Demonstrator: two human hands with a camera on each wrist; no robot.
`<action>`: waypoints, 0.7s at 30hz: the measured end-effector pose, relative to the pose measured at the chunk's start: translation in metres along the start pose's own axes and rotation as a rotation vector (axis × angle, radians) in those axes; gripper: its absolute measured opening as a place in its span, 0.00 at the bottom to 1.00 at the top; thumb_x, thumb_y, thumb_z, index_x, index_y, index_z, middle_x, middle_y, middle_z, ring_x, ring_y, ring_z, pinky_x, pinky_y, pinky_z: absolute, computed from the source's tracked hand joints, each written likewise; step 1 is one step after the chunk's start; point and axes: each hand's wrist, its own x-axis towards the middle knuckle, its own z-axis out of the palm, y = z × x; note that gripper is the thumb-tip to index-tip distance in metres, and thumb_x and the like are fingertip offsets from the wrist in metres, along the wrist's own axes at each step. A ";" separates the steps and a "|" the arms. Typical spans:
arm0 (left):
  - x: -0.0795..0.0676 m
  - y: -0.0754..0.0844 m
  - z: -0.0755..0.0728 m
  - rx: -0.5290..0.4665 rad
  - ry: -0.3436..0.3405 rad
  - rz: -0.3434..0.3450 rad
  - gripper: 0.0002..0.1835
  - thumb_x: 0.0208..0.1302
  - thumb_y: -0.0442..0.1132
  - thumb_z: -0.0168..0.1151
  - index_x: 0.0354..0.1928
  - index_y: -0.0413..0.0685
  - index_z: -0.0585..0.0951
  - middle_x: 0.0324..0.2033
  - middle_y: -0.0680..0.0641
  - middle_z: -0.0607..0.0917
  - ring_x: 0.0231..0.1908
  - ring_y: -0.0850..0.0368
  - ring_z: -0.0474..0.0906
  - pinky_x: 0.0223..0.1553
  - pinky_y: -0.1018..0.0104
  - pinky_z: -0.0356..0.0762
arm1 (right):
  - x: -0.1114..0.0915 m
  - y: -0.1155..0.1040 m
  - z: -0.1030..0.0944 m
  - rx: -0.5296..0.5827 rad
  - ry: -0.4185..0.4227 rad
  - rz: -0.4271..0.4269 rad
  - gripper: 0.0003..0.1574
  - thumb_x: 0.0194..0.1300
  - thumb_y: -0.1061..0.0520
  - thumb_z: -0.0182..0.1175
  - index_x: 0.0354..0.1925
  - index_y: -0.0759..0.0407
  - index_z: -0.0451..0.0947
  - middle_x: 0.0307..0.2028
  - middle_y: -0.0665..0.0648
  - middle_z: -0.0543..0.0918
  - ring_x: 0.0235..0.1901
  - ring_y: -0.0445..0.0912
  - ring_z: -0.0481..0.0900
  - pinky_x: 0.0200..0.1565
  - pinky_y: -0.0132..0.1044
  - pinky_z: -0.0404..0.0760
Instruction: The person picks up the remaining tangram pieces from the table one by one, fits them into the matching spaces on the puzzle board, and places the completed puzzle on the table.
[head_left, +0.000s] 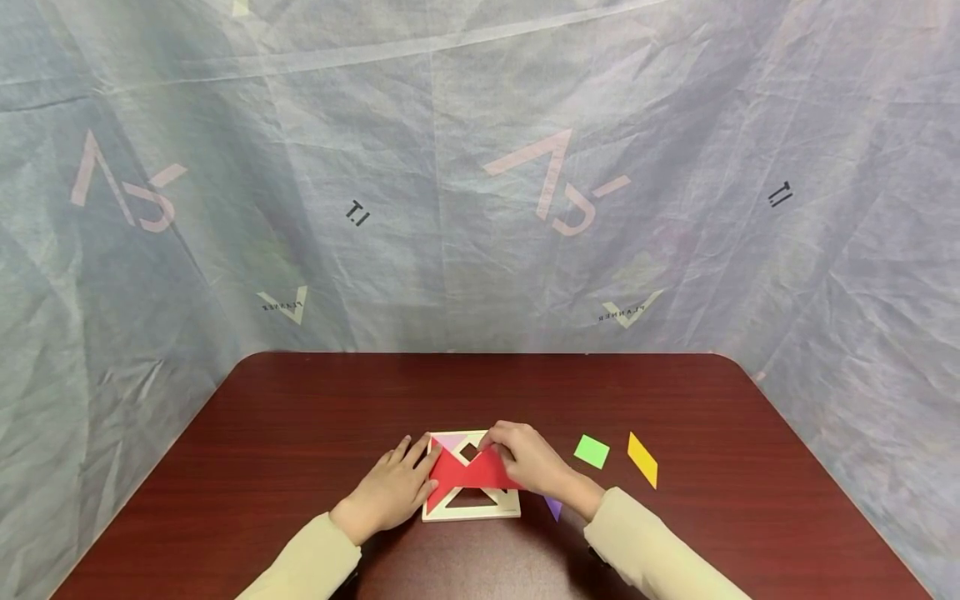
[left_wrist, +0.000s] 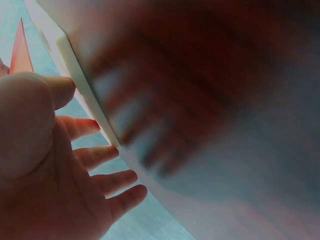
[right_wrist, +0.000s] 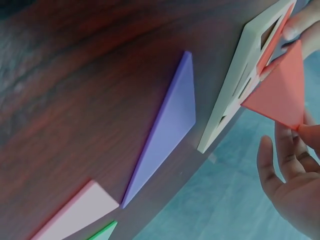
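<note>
A pale tangram tray (head_left: 472, 514) lies on the table, with a red triangle (head_left: 441, 479) at its left side and a pink piece (head_left: 450, 440) near its top edge. My left hand (head_left: 386, 490) rests on the tray's left edge, its fingers spread and their tips at that red triangle. My right hand (head_left: 525, 457) pinches a second red triangle (right_wrist: 281, 90) between thumb and fingers. In the right wrist view this triangle stands tilted over the tray. Bare cut-outs show in the tray. The pinching fingertips are partly hidden in the head view.
Right of the tray lie a purple triangle (right_wrist: 167, 137), a green square (head_left: 592, 452) and a yellow parallelogram (head_left: 642, 461). A pink piece (right_wrist: 77, 212) sits near the purple one in the right wrist view. Grey cloth (head_left: 442, 167) hangs behind the dark red table (head_left: 300, 417).
</note>
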 end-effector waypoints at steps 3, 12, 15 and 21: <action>0.001 -0.001 0.002 0.002 0.004 0.000 0.27 0.67 0.50 0.47 0.63 0.43 0.66 0.65 0.39 0.63 0.62 0.35 0.61 0.58 0.45 0.64 | 0.000 -0.003 0.002 0.011 -0.037 -0.012 0.17 0.54 0.76 0.50 0.33 0.60 0.81 0.32 0.52 0.83 0.34 0.43 0.81 0.37 0.28 0.77; 0.001 -0.001 -0.001 -0.006 -0.006 0.001 0.26 0.68 0.49 0.46 0.64 0.43 0.66 0.65 0.39 0.62 0.63 0.35 0.60 0.59 0.46 0.63 | 0.002 -0.007 0.007 -0.024 -0.091 -0.025 0.18 0.55 0.74 0.51 0.36 0.57 0.81 0.37 0.49 0.84 0.39 0.40 0.80 0.42 0.30 0.77; 0.000 0.000 -0.002 -0.007 -0.009 -0.003 0.26 0.68 0.49 0.46 0.64 0.43 0.66 0.65 0.39 0.63 0.63 0.35 0.60 0.59 0.46 0.63 | 0.002 -0.008 0.008 -0.020 -0.093 -0.029 0.18 0.55 0.74 0.51 0.36 0.57 0.81 0.38 0.50 0.84 0.40 0.40 0.80 0.41 0.29 0.77; 0.001 -0.001 0.000 -0.007 -0.003 -0.005 0.26 0.68 0.49 0.46 0.63 0.43 0.67 0.65 0.39 0.63 0.63 0.35 0.60 0.59 0.46 0.63 | 0.003 -0.009 0.010 0.001 -0.118 -0.013 0.18 0.56 0.74 0.52 0.36 0.57 0.81 0.38 0.49 0.83 0.38 0.39 0.78 0.38 0.26 0.74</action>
